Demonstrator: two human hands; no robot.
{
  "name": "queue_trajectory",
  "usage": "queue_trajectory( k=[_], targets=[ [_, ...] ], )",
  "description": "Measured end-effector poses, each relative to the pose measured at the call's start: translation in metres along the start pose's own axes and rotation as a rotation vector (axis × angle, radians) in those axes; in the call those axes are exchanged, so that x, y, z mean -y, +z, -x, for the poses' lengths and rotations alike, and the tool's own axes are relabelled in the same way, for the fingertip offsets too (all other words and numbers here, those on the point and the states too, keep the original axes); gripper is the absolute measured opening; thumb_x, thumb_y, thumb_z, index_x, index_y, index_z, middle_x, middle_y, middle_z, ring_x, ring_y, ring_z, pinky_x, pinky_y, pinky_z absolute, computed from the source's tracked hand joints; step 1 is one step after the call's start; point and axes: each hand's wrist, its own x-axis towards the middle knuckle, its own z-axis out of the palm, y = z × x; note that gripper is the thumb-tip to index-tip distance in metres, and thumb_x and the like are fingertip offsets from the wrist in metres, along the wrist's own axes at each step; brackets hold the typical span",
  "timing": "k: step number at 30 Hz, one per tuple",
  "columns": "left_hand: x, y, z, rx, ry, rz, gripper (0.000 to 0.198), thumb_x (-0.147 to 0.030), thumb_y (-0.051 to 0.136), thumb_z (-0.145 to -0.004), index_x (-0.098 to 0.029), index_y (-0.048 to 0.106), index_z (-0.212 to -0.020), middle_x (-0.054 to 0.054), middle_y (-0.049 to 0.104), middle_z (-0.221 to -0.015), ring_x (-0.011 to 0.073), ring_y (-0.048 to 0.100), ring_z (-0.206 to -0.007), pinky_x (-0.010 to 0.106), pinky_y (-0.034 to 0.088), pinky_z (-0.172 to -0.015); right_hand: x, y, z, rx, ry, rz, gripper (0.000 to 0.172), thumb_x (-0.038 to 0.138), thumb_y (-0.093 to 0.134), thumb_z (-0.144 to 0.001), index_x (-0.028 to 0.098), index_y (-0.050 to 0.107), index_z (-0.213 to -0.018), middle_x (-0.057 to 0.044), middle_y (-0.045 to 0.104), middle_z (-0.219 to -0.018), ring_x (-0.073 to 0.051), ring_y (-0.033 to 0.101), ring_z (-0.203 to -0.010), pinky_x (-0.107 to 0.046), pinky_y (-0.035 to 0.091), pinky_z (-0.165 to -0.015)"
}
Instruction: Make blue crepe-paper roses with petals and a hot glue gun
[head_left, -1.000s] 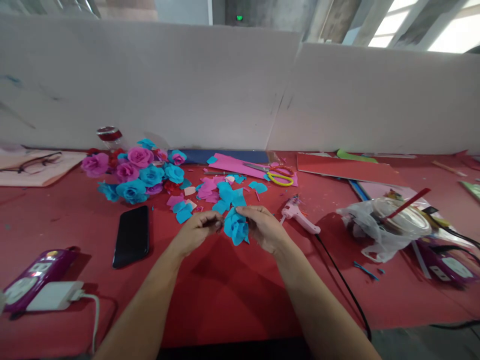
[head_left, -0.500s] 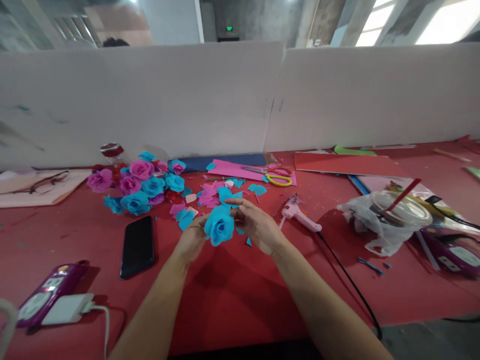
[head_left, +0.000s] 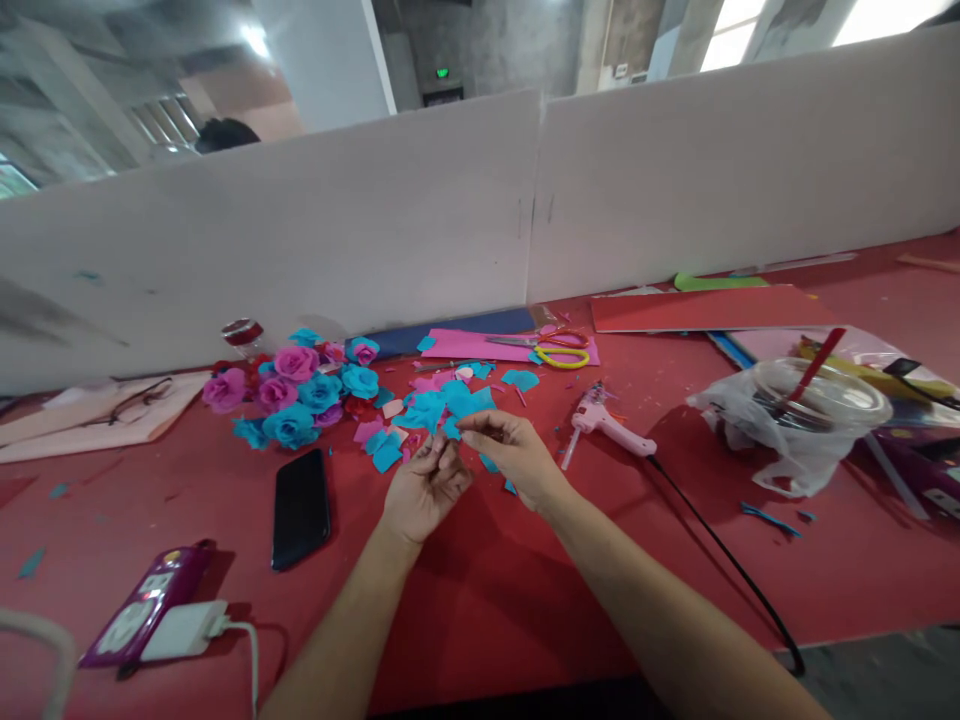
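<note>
My left hand (head_left: 429, 492) is closed, its fingers curled and pinched together at the base of a blue paper rose (head_left: 426, 410). The rose faces away from me, and its outline merges with blue paper pieces lying behind it. With thumb and forefinger together, my right hand (head_left: 523, 455) pinches a small blue petal at the near side of the rose. Fingers hide part of the flower. Pink and blue petal cutouts (head_left: 386, 447) lie scattered just beyond my hands. To the right of them rests a pink glue gun (head_left: 613, 428).
Finished paper roses (head_left: 298, 392) cluster at the left behind a black phone (head_left: 301, 508). Scissors (head_left: 559, 352) lie on pink paper. A purple power strip (head_left: 150, 605) with a white charger sits front left; a bagged cup (head_left: 814, 400) stands right. A white partition (head_left: 360, 220) closes the back.
The blue rose has turned from facing me to facing away. My left hand has rolled and closed beneath it, and my right fingers have come together. The whole view has tilted slightly.
</note>
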Motion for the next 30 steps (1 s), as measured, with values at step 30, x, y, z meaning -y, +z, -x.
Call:
queue_trajectory(
  k=[30],
  targets=[
    [0.037,0.031,-0.028,-0.255,0.329,-0.611,0.019,-0.029,0.072,-0.066,-0.016,0.069,-0.078,0.003,0.069,-0.077,0.0156,0.062,-0.073,0.028,0.046,-0.073,-0.011,-0.008,-0.010,-0.367,-0.030,0.054,0.022,0.035,0.070,-0.064,0.016,0.073,-0.075,-0.002,0.071,-0.072,-0.018,0.062,-0.070,-0.029,0.049,-0.069]
  ],
)
